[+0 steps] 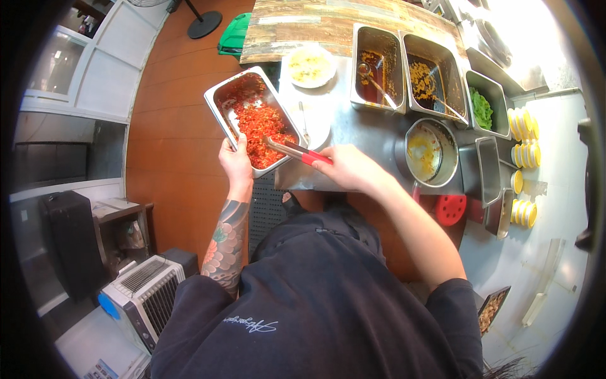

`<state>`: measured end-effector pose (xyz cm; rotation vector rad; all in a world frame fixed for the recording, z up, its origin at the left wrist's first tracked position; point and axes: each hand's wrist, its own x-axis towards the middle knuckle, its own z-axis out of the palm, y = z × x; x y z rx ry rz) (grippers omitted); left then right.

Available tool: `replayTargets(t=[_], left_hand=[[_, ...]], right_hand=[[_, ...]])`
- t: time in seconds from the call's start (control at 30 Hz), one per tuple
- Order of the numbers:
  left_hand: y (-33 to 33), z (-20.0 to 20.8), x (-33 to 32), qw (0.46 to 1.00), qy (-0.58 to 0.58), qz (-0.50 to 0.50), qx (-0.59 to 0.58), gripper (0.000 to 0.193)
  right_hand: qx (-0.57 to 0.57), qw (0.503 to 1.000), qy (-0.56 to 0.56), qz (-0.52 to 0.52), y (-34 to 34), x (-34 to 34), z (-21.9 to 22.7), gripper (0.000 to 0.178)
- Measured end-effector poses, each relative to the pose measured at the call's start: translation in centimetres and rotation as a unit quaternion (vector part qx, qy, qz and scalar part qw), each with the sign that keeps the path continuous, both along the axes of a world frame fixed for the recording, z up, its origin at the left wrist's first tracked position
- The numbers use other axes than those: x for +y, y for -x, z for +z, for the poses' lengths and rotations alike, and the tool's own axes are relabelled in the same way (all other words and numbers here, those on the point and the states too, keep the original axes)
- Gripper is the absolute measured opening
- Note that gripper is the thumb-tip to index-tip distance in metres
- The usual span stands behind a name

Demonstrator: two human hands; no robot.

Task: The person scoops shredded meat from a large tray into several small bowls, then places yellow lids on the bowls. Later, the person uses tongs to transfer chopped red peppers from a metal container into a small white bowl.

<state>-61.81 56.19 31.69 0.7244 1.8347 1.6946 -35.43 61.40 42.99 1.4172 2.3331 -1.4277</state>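
My left hand (236, 165) grips the near left rim of a deep rectangular steel food pan (219, 118), thumb over the edge, and the pan is held tilted beside the counter's left end. Chopped red chili mix (260, 124) lies heaped toward its near end, with bare metal showing farther up. Closed around red-handled metal tongs (295, 149), my right hand (348, 167) keeps their tips in the red mix. Just right of the pan, a white plate (320, 131) with a slim metal utensil (304, 121) on it rests on the steel counter. Behind stands a white bowl (310, 81) of pale yellow food.
Two deep steel pans (379, 105) with dark sauce and ladles stand at the back. A saucepan (411, 169) with yellow residue is on the right, near a pan of lettuce (482, 108). Yellow-lidded tubs (525, 155) line the right wall. A green bin (235, 35) sits far left.
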Motion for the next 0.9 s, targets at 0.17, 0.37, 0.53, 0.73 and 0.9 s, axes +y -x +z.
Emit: replayTargets(t=[0.17,0.37,0.53,0.73,0.9], left_hand=[[0.1,-1.5,-0.6,1.000,-0.015,-0.003,-0.025,0.009],[0.9,-2.2,-1.2,0.997,-0.019,0.013,-0.080,0.007],[1.2,-2.2,-1.9,0.995,-0.033,0.015,-0.098,0.005],[1.6,-2.7,-1.4,0.996,-0.032,0.040,-0.079,0.004],[2.4,-3.0,-1.3,0.996,-0.048,0.041,-0.064,0.004]], right_hand=[[0.022,0.997,0.063,-0.025,0.0,0.4,1.1,0.041],[0.032,0.997,0.050,-0.053,-0.9,-1.1,2.3,0.036],[0.045,0.994,0.037,-0.089,-1.4,-2.0,3.3,0.035],[0.046,0.987,0.037,-0.148,-4.2,-1.4,4.0,0.038],[0.018,0.987,0.005,-0.160,-5.5,-0.7,2.3,0.037]])
